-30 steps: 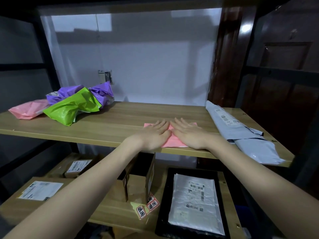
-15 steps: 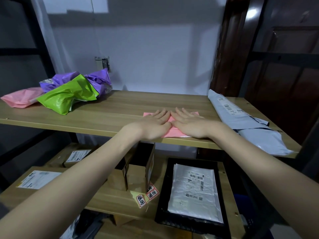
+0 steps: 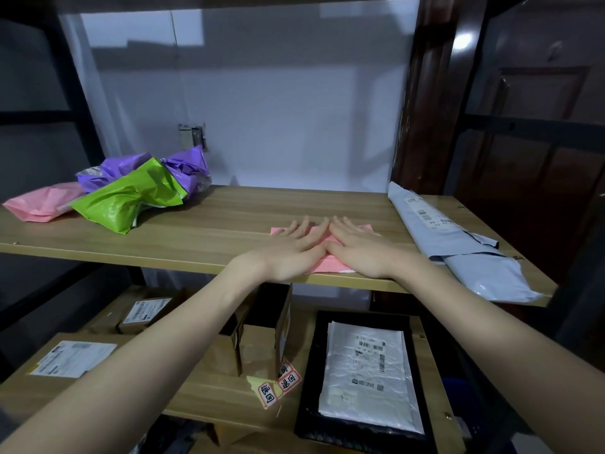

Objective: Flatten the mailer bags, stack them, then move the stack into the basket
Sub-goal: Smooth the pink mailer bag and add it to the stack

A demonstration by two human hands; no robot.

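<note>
A flat pink mailer bag (image 3: 322, 267) lies near the front edge of the upper wooden shelf (image 3: 209, 234). My left hand (image 3: 291, 250) and my right hand (image 3: 360, 252) press flat on it side by side, fingers straight, covering most of it. Crumpled mailers sit at the shelf's left end: a green one (image 3: 131, 199), a purple one (image 3: 157, 165) behind it and a pink one (image 3: 42, 203). A black basket (image 3: 307, 381) stands on the lower shelf and holds a white mailer (image 3: 366, 371) with labels.
A long grey parcel (image 3: 458, 244) lies along the right end of the upper shelf. Cardboard boxes (image 3: 255, 342) and labelled packages (image 3: 72, 358) fill the lower shelf to the left of the basket. Dark rack posts stand on both sides.
Both hands stay pressed on the pink mailer in the same spot. Only the camera view shifted a little.
</note>
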